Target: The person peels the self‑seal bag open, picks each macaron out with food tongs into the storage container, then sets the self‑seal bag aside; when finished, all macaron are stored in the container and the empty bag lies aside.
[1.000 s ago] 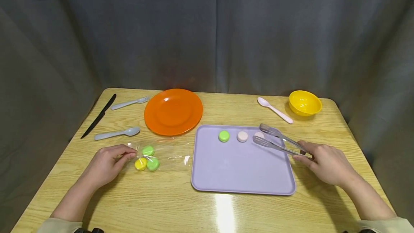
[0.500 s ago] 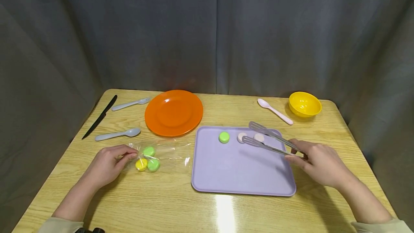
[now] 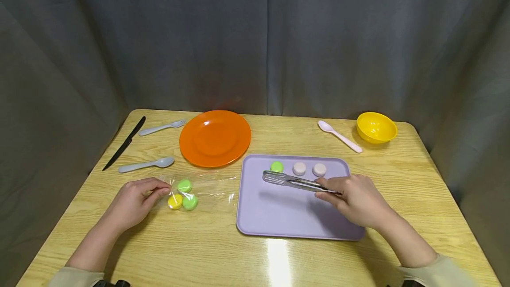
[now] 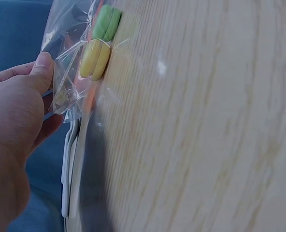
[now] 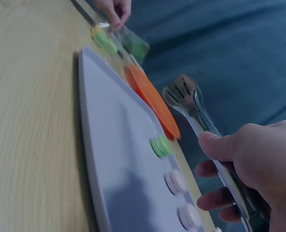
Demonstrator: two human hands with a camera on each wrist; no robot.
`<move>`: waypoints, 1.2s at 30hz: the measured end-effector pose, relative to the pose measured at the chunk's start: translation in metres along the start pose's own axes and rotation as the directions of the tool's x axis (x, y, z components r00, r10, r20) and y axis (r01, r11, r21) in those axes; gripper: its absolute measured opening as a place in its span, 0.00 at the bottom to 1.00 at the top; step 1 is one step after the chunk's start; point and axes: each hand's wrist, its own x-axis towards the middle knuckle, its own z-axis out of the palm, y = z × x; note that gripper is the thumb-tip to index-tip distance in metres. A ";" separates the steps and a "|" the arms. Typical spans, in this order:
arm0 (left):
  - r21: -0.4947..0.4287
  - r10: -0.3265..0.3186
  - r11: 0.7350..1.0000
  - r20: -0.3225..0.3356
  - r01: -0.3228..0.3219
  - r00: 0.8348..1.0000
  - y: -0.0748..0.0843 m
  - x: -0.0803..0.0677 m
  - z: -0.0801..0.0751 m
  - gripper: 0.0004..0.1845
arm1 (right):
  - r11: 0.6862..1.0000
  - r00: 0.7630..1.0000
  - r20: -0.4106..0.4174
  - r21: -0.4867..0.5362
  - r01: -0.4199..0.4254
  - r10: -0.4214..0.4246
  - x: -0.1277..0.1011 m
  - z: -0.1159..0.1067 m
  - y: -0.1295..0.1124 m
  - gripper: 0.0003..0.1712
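My left hand [image 3: 133, 200] pinches the left end of a clear plastic bag [image 3: 215, 191] lying on the table. Inside the bag are a yellow macaron [image 3: 175, 201] and two green ones; the left wrist view shows the yellow macaron [image 4: 95, 59] beside a green macaron [image 4: 106, 22]. My right hand [image 3: 354, 198] holds metal tongs [image 3: 275, 178] over a lilac tray [image 3: 295, 223], their slotted ends pointing left and nearly together. Nothing shows between the ends in the right wrist view. Along the tray's far side sit a green macaron [image 3: 276, 166] and two pale pink macarons [image 3: 299, 168].
Behind the bag lie an orange plate [image 3: 215, 138], a grey spoon [image 3: 147, 164], a grey fork [image 3: 162, 127] and a black knife [image 3: 125, 143]. A pink spoon [image 3: 339, 136] and a yellow bowl [image 3: 376, 127] stand back right. A dark curtain [image 3: 267, 43] hangs behind the table.
My right hand has carried the tongs left across the tray, from over the pink macarons to just in front of the green one, and their ends have come together. The left hand stays put.
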 end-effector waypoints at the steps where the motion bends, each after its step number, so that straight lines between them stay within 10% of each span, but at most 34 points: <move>1: 0.000 0.000 1.000 -0.001 0.000 1.000 0.000 0.000 0.000 0.09 | 1.000 1.000 0.008 0.007 0.006 -0.006 0.003 0.004 -0.002 0.11; 36: -0.006 0.026 1.000 -0.008 -0.026 1.000 0.001 0.001 0.000 0.09 | 0.990 0.956 0.255 0.044 0.136 -0.143 0.094 0.091 -0.084 0.16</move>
